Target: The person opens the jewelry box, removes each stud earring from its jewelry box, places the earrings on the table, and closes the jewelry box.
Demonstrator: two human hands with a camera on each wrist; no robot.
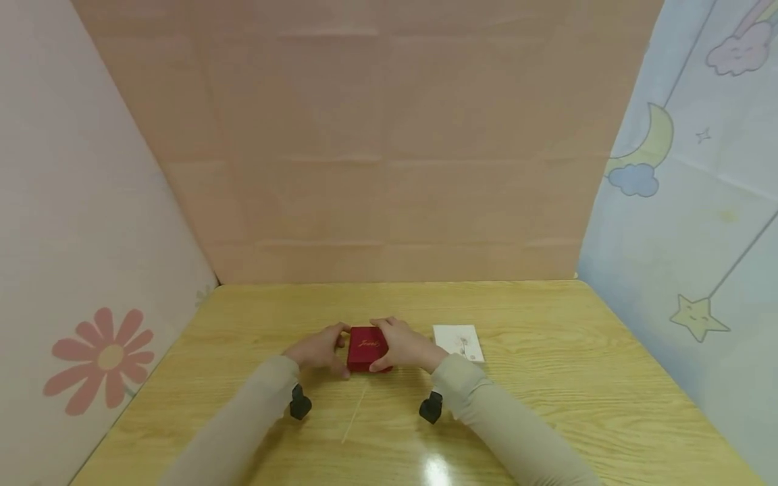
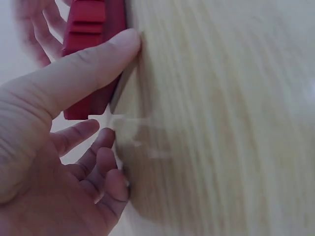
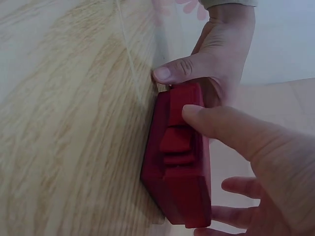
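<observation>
A small red gift box (image 1: 367,348) with gold script on its lid lies on the table between both hands. A red bow (image 3: 178,140) decorates its front side in the right wrist view. My right hand (image 1: 404,345) grips the box's right part, thumb on the front by the bow and fingers over toward the back. At the left end, my left hand (image 1: 320,348) curves loosely around the corner, its thumb low by the box's front. In the left wrist view, the other fingers of the left hand (image 2: 93,167) are spread beside the box end, with a gap to it.
A white square card or flat box (image 1: 456,339) with a flower drawing lies right of the right hand. A thin pale strip (image 1: 354,415) lies on the wooden table (image 1: 547,378) in front of the box. Black wrist cameras (image 1: 300,403) hang under both sleeves. Walls enclose the table.
</observation>
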